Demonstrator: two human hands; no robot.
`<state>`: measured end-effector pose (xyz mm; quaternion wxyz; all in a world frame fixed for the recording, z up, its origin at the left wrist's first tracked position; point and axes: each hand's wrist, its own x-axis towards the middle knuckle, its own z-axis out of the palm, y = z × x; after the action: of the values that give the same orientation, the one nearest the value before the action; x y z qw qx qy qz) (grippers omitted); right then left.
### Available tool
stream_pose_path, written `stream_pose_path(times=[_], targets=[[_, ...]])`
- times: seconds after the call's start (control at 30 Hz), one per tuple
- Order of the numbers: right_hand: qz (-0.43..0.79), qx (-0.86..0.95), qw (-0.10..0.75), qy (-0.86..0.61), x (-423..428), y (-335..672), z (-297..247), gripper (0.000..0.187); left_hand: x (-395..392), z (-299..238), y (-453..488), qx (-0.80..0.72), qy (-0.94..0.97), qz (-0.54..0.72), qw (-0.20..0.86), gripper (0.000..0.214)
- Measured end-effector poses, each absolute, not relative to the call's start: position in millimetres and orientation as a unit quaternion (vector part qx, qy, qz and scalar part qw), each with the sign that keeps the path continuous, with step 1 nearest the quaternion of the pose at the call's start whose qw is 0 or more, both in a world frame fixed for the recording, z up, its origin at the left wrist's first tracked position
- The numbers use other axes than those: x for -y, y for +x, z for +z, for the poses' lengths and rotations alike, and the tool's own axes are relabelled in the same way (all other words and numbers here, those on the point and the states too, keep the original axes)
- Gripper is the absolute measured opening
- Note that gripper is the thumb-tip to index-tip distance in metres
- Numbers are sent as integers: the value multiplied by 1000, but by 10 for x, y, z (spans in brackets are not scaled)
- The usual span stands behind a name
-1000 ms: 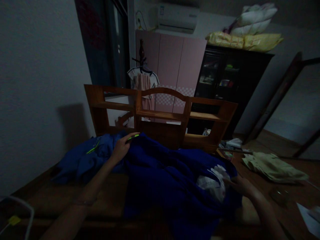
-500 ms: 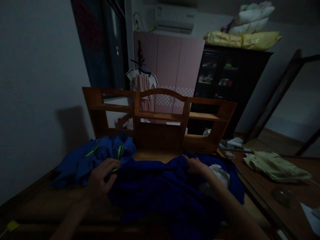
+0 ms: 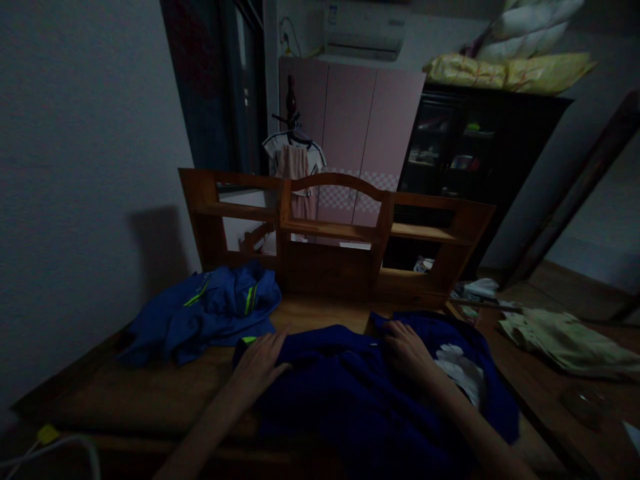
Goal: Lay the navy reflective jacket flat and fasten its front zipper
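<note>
A dark blue garment [image 3: 350,393] with a white print lies spread on the wooden desk [image 3: 150,393] in front of me. My left hand [image 3: 263,360] rests flat on its left edge, fingers stretched out. My right hand [image 3: 407,347] lies palm down on the cloth near its top edge, fingers extended, beside the white print [image 3: 463,370]. A second, lighter blue garment with neon green stripes [image 3: 210,313] is bunched at the desk's back left, apart from both hands.
A wooden shelf unit [image 3: 335,233] stands along the desk's far edge. A pale green cloth [image 3: 565,340] lies on the surface to the right. A white cable [image 3: 55,447] runs at the lower left. A wall is close on the left.
Both hands went from gripping and pulling the dark blue garment to lying flat on it. The garment now lies closer to me and flatter, apart from the striped one.
</note>
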<state>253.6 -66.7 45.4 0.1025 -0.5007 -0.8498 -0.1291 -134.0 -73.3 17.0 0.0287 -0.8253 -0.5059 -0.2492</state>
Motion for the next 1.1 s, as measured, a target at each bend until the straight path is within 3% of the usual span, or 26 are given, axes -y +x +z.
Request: stream_pose_path(times=[0.1, 0.27, 0.37, 0.47, 0.63, 0.77, 0.93, 1.03, 1.1], targets=[[-163, 875, 176, -420, 786, 2581, 645, 26, 651, 90, -1362, 528, -813, -245, 15, 37], [-203, 840, 285, -415, 1118, 2561, 1218, 29, 585, 405, -1544, 522, -786, -331, 14, 43], [-223, 795, 321, -464, 1160, 2476, 1611, 23, 375, 800, -1734, 488, -816, -308, -36, 35], [-269, 790, 272, -479, 992, 2383, 1969, 20, 21, 1285, -1913, 446, -851, -264, -80, 30], [-353, 766, 192, -502, 546, 2238, 2497, 30, -507, 2243, -1893, 450, -773, -446, 11, 33], [-348, 757, 178, -523, 335, 2180, 2826, 33, -635, 2917, -1671, 437, -713, -542, -81, 41], [-254, 802, 278, -465, 200, 2177, 3041, 19, -580, 3516, -1535, 379, -684, -609, -133, 49], [-58, 824, 381, -415, 139, 2112, 2983, 20, -560, 3808, -1536, 365, -706, -591, -140, 52], [99, 799, 409, -429, 130, 2019, 2870, 34, -575, 3973, -1541, 371, -718, -579, -108, 53]])
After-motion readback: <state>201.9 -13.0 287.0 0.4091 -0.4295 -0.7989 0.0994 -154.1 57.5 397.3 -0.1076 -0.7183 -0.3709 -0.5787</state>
